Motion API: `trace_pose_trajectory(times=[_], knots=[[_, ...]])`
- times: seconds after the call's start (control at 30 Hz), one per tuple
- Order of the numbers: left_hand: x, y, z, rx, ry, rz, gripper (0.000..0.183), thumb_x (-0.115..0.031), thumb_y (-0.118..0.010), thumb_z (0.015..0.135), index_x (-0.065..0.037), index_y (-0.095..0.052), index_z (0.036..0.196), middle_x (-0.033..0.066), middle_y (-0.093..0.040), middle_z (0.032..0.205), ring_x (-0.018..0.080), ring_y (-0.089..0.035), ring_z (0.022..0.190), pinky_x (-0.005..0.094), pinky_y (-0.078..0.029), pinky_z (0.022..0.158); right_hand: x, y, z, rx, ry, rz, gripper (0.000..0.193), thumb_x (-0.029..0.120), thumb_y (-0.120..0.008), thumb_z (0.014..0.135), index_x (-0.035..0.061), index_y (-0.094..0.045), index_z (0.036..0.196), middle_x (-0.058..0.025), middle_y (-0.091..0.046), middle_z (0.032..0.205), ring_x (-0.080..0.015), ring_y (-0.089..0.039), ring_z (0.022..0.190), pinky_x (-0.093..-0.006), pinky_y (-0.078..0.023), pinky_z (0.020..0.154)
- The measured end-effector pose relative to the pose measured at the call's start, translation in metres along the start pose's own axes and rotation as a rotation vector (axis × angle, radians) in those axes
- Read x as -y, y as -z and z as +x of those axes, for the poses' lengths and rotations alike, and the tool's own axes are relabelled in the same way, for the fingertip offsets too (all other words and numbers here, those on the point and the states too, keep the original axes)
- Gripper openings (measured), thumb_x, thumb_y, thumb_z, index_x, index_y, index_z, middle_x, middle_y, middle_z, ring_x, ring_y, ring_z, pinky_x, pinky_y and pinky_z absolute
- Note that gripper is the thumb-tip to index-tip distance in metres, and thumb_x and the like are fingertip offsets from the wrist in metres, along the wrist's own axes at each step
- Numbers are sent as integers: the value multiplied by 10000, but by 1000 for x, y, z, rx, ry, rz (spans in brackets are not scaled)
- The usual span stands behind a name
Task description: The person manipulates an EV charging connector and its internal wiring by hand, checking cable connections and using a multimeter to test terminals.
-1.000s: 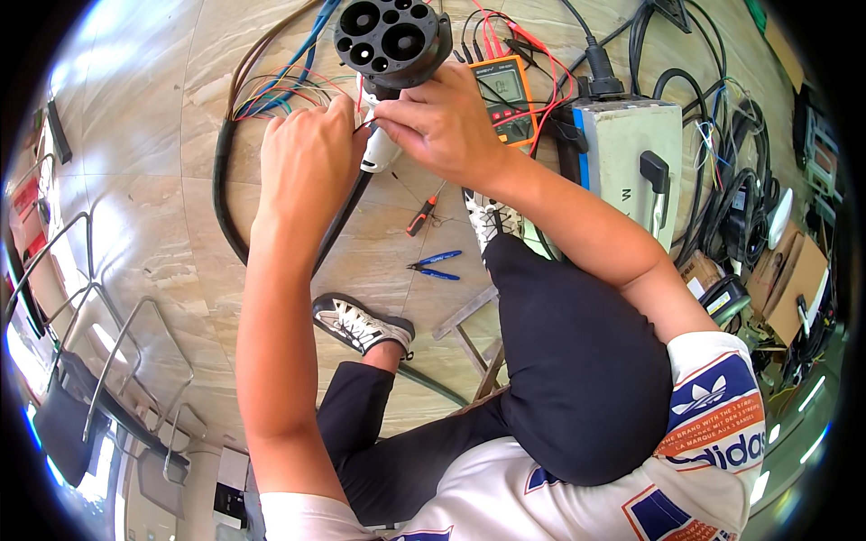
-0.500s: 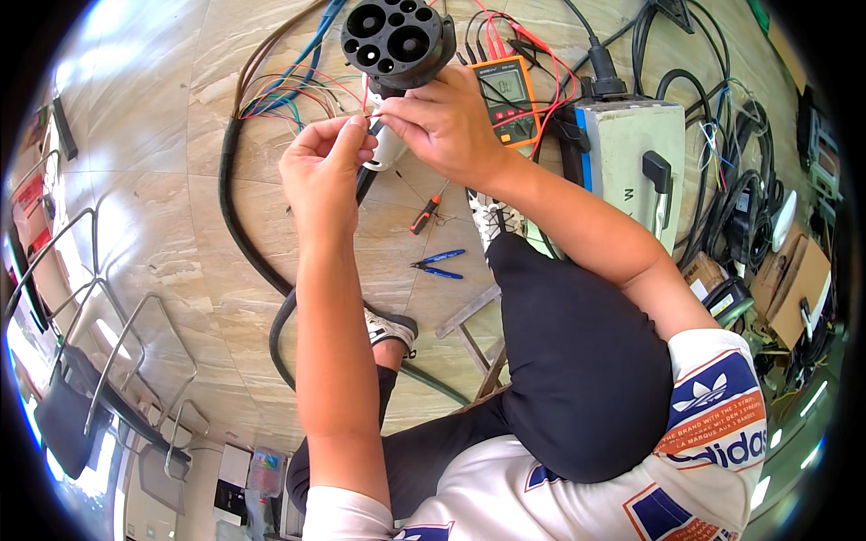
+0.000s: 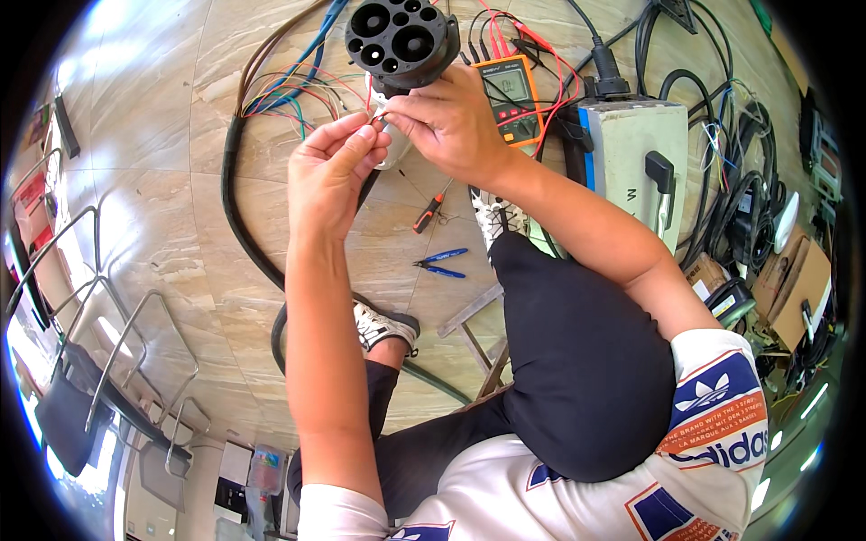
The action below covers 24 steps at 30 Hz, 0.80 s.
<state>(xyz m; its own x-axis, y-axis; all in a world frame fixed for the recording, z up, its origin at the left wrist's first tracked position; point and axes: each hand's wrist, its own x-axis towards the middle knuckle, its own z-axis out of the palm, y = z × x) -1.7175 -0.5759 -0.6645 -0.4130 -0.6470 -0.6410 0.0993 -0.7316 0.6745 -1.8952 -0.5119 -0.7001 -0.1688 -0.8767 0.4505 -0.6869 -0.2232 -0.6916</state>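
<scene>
Both of my hands meet just below a round black charging connector [image 3: 403, 45] with several round holes in its face. My left hand [image 3: 336, 162] is closed, thumb and forefinger pinched on a thin red wire [image 3: 369, 86]. From the other side, my right hand [image 3: 446, 126] pinches at the same spot, its fingertips almost touching the left ones. The wire's end is mostly hidden by the fingers. Behind them is a white part [image 3: 391, 151], partly covered. To the right lies an orange multimeter [image 3: 507, 95] with red and black leads.
On the tiled floor lie a screwdriver [image 3: 432, 209] and blue-handled cutters [image 3: 442, 262]. A thick black cable [image 3: 230, 194] curves at the left, its thin coloured wires [image 3: 298, 97] fanned out. A pale metal case [image 3: 631, 162] stands right, beside coiled cables [image 3: 749, 171]. Metal-framed chairs [image 3: 135, 379] stand far left.
My left hand has shifted slightly right, its fingers curled a little differently around the pinch. The connector appears slightly lower and to the right. Both hands keep the pinch.
</scene>
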Motion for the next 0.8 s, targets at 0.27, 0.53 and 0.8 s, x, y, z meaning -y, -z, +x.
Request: trace_pose_trajectory(times=[0.27, 0.53, 0.8], knots=[[-26, 0, 4, 126, -698, 1193, 91, 8, -695, 898, 30, -652, 975, 123, -733, 924, 199, -723, 834, 309, -571, 752, -2, 2, -2, 20, -4, -1, 87, 186, -774, 789, 152, -747, 864, 41, -663, 838, -217, -591, 907, -412, -375, 803], [-10, 3, 11, 205, -1149, 1284, 110, 43, -668, 860, -24, -595, 907, 118, -674, 862, 283, -664, 788, 369, -530, 711, 1, 8, -4, 51, -32, -11, 105, 172, -786, 779, 149, -748, 873, 40, -688, 871, -221, -593, 940, -413, -387, 827], [26, -11, -14, -20, -285, 246, 53, -9, -684, 905, -19, -636, 926, 24, -661, 811, 78, -603, 688, 218, -477, 645, 8, 19, -9, 117, -27, 5, 160, 71, -802, 755, 105, -744, 901, -16, -647, 847, -244, -585, 823, -387, -433, 758]])
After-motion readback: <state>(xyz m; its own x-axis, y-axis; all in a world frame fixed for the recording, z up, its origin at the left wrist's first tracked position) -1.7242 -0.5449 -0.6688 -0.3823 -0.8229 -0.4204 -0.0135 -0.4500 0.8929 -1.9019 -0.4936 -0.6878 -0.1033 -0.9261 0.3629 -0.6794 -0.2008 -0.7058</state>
